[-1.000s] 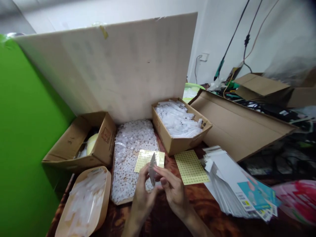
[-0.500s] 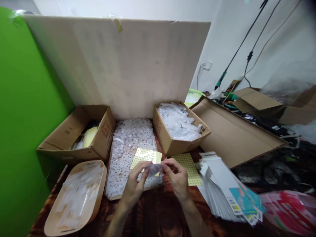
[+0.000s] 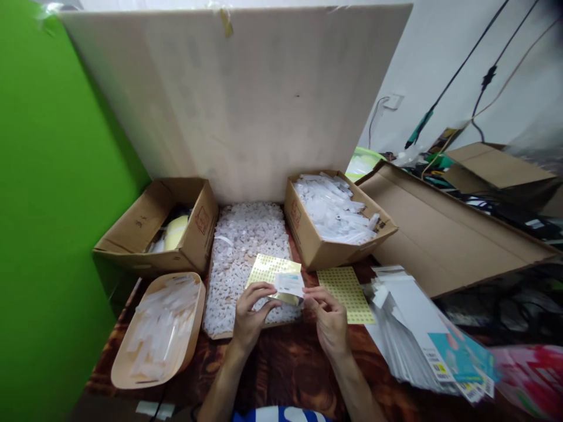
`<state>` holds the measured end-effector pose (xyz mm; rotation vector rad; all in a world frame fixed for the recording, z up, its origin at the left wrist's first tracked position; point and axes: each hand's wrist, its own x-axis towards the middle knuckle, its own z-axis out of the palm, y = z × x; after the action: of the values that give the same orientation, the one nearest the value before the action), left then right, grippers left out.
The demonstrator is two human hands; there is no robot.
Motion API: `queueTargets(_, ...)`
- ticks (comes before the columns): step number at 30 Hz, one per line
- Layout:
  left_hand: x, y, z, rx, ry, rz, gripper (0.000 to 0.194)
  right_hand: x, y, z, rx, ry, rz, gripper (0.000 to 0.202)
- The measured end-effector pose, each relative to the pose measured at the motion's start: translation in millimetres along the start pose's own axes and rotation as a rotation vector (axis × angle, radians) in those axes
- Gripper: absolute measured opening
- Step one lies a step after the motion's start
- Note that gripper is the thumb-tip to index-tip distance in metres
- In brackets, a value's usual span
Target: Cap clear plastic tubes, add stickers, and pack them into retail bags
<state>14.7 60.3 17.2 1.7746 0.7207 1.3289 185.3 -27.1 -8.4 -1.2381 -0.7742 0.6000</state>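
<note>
Between my two hands is a small, thin whitish packet (image 3: pixel 289 283) with faint blue print, held over the tray. The fingers and thumb of my left hand (image 3: pixel 251 310) pinch its left edge. My right hand (image 3: pixel 329 316) has its fingertips closed at the packet's right corner. Behind the packet, a yellow sticker sheet (image 3: pixel 268 268) lies on a shallow tray heaped with small white plastic pieces (image 3: pixel 233 275). To the right of my right hand, a second yellow sticker sheet (image 3: pixel 345 293) lies on the table.
An oval tub (image 3: pixel 200 328) of clear plastic pieces stands at the left. Behind it is an open cardboard box (image 3: pixel 149 261); another box (image 3: pixel 303 246) holds translucent tubes. A stack of printed white packaging (image 3: pixel 409 334) lies at the right, near a leaning cardboard sheet (image 3: pixel 448 234).
The packet has turned from a dim, tilted view to show its pale printed face. My view has shifted, so everything sits differently in the picture. Both hands still grip the packet.
</note>
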Motion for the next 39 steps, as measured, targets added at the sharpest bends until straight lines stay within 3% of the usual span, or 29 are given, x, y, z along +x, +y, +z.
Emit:
queueTargets(4,-8,-3,-5.1,0.011,-0.005,-0.062,0.005,-7,7,-1,0.022,0.000,0.037,0.010)
queueTargets(8,-22,4,-12.4,0.008,-0.120,-0.239,0.008,-14,2,-13,-0.079,0.011,0.058,0.013)
queueTargets(11,-39,15,-15.7,-0.041,-0.167,-0.450,0.015,-27,-2,-25,-0.087,-0.063,0.155,0.017)
queueTargets(14,-62,26,-14.6,-0.143,-0.209,-0.770,0.026,-48,-2,-31,0.055,-0.119,0.384,0.021)
queueTargets(16,-76,32,-12.7,-0.185,-0.223,-0.967,0.033,-63,0,-31,0.122,-0.083,0.542,0.025)
queueTargets(18,-88,34,-10.9,-0.187,-0.209,-1.072,0.039,-75,2,-30,0.142,-0.026,0.635,0.030)
queueTargets(23,-102,31,-8.7,-0.148,-0.125,-1.089,0.035,-86,4,-27,0.117,0.037,0.650,0.032)
queueTargets(30,-105,36,-9.5,-0.054,-0.087,-0.992,0.032,-86,-5,-21,0.012,0.079,0.658,0.035)
queueTargets(39,-104,37,-8.8,-0.014,-0.076,-1.025,0.034,-84,-6,-17,-0.030,0.071,0.689,0.038)
